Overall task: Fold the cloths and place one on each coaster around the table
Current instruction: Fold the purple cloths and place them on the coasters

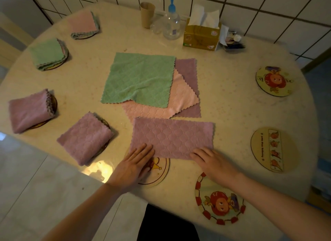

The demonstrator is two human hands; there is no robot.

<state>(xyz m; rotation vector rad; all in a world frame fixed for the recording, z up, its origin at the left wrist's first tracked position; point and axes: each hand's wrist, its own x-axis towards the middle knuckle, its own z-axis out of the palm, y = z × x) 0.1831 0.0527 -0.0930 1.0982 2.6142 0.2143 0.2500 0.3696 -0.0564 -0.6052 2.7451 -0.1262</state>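
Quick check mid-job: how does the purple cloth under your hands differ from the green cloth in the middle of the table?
The purple cloth is folded once into a long rectangle; the green cloth lies spread out as a full square. The purple one rests alone near the table edge, overlapping a coaster, with the left hand and right hand flat on it; the green one tops a pile, untouched. Both share a quilted texture and zigzag edges.

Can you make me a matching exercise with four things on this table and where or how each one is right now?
Things:
1. green cloth
2. tissue box
3. purple cloth
4. paper cup

States:
A. folded in half, under both hands
B. lying unfolded on top of the centre pile
C. standing left of the pump bottle
D. standing right of the pump bottle

Pairs: 1-B, 2-D, 3-A, 4-C
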